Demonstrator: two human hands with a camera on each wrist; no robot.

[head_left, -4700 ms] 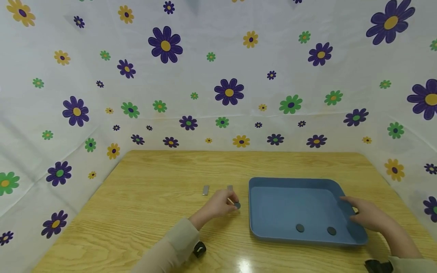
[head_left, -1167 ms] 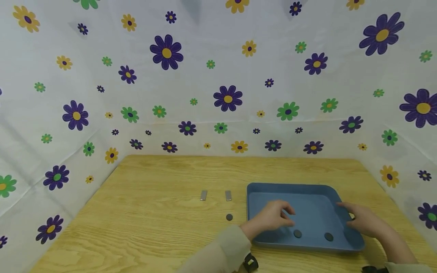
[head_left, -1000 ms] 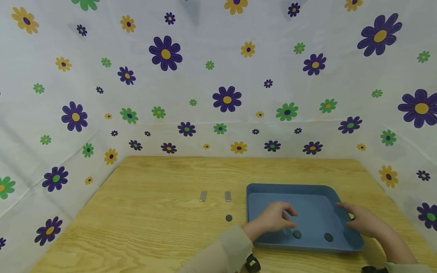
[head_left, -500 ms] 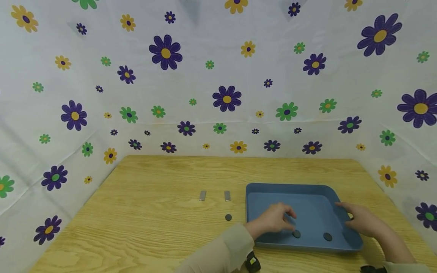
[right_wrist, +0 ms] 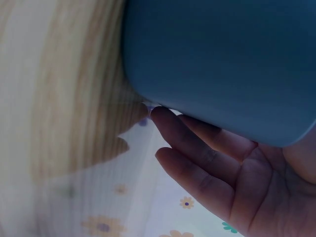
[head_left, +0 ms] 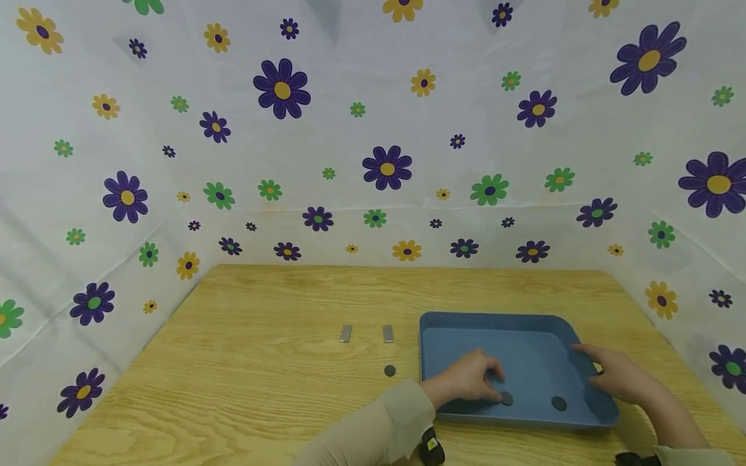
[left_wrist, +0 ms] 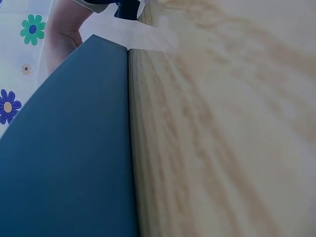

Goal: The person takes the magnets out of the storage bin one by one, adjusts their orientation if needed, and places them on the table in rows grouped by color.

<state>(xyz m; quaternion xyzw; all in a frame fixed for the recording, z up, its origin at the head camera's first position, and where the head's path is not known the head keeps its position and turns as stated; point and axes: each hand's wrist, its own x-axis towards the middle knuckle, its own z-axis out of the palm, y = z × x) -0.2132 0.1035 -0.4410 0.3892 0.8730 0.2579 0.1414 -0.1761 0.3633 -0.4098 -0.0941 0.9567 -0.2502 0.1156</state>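
Observation:
My left hand [head_left: 466, 377] is inside the blue tray [head_left: 524, 424], its thumb tip right at the edge of a dark round disc [head_left: 507, 399]. A gap shows between its thumb and its bent index finger. A second dark disc [head_left: 559, 404] lies farther right on the tray floor. My right hand [head_left: 622, 375] holds the tray's right wall by the rim; in the right wrist view that hand's fingers [right_wrist: 197, 173] lie against the outside of the tray wall [right_wrist: 222, 74]. The left wrist view shows the tray's outer wall [left_wrist: 84, 138], with the left hand's fingers hidden.
On the wooden table [head_left: 233, 388], left of the tray, lie a third dark disc [head_left: 390, 371] and two small grey rectangular pieces, one on the left [head_left: 346, 334] and one on the right [head_left: 388, 334]. A white flowered cloth [head_left: 326, 142] encloses the back and sides.
My left hand has released one disc on the table, moved right into the tray, and lowered to the nearer disc there. The right hand stays at the tray's right rim.

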